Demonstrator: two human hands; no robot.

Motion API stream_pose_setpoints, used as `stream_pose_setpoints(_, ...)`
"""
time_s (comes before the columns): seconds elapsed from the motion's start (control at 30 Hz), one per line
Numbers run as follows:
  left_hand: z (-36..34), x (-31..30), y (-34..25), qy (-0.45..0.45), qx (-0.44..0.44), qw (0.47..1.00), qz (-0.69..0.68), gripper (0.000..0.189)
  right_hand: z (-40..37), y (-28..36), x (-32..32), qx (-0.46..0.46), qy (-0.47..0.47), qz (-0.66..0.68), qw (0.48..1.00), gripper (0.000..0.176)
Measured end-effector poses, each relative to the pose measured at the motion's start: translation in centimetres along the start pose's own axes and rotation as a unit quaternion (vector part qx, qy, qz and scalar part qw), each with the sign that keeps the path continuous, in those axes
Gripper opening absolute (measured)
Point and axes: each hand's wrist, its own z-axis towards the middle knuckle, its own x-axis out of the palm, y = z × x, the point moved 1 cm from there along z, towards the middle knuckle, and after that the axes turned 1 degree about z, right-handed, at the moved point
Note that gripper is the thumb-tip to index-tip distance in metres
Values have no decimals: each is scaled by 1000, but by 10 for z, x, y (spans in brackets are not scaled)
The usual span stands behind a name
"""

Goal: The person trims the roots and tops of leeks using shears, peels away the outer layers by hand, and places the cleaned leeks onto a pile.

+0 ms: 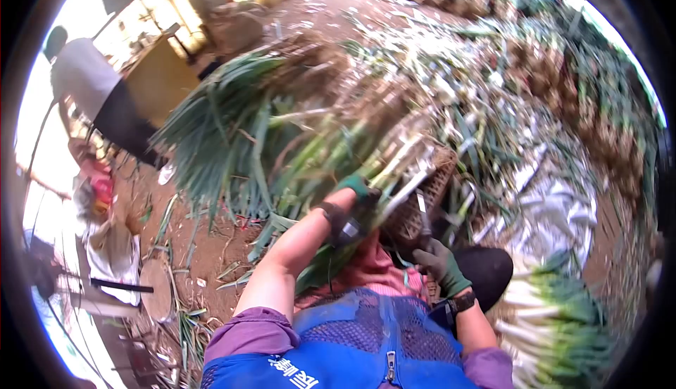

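My left hand point(360, 193), in a green and dark glove, is closed around leeks whose pale stems point(407, 195) point up to the right. Motion blurs the leaves around it. In my gloved right hand point(443, 268) is a knife point(423, 213), its blade pointing away from me, just right of the stems. Behind the blade lies a brown thing with a lattice pattern point(408, 221), partly covered. A big heap of untrimmed leeks point(225, 135) with green leaves and earthy roots spreads beyond my left hand.
Trimmed leeks point(542, 325) lie in a pile at my right, near white sheeting point(553, 213). Leaf scraps point(451, 72) cover the ground ahead. More leeks point(598, 100) stand bundled along the far right. A person point(91, 79) bends at the left near a yellowish panel point(162, 79).
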Motion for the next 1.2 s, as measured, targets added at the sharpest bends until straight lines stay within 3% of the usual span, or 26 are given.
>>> stream_pose_setpoints(0.07,22,15,15,4,-24,998,51,54,-34,23,21,27,41,44,998,38)
stream_pose_setpoints(0.1,48,26,46,69,-23,993,-90,56,-47,29,29,43,67,56,995,42)
stream_pose_setpoints(0.13,28,17,30,99,-81,967,-220,61,-58,44,35,51,79,52,994,45)
stream_pose_setpoints(0.17,19,11,29,110,-67,962,-240,66,-61,45,39,20,91,54,994,47)
stream_pose_setpoints(0.2,11,6,29,122,-54,956,-260,71,-61,49,40,44,96,45,993,47)
stream_pose_setpoints(0.23,13,7,35,119,-11,965,-233,64,-58,54,40,66,100,34,992,48)
stream_pose_setpoints(0.3,22,9,53,106,76,976,-176,52,-54,59,45,21,94,0,995,49)
stream_pose_setpoints(0.33,57,19,89,107,89,975,-171,44,-54,62,46,6,99,-29,995,49)
stream_pose_setpoints(0.4,14,7,38,85,-37,971,-220,20,-56,81,47,23,118,-86,989,50)
stream_pose_setpoints(0.53,-4,6,11,70,-50,969,-231,30,-21,37,47,-32,52,-90,994,53)
stream_pose_setpoints(0.6,-4,6,13,40,-53,981,-181,34,-29,57,51,1,82,-89,993,54)
stream_pose_setpoints(0.67,13,6,38,82,-29,973,-213,38,-41,90,54,63,101,-117,986,53)
stream_pose_setpoints(0.7,16,6,40,103,-16,967,-230,40,-36,82,54,30,72,-126,989,52)
stream_pose_setpoints(0.77,15,7,38,114,-37,966,-231,38,-20,64,55,-36,14,-144,989,52)
stream_pose_setpoints(0.9,11,11,36,89,-42,957,-274,27,-10,66,50,26,36,-117,992,50)
stream_pose_setpoints(1.0,14,7,45,160,41,925,-341,23,-27,80,53,37,59,-124,990,51)
stream_pose_setpoints(1.07,23,9,50,122,15,964,-237,26,-37,83,54,29,82,-153,984,51)
stream_pose_setpoints(1.17,58,22,99,135,316,931,-122,24,-25,70,56,-3,44,-156,987,53)
stream_pose_setpoints(1.2,65,23,103,169,152,939,-260,24,-18,69,55,6,31,-166,986,51)
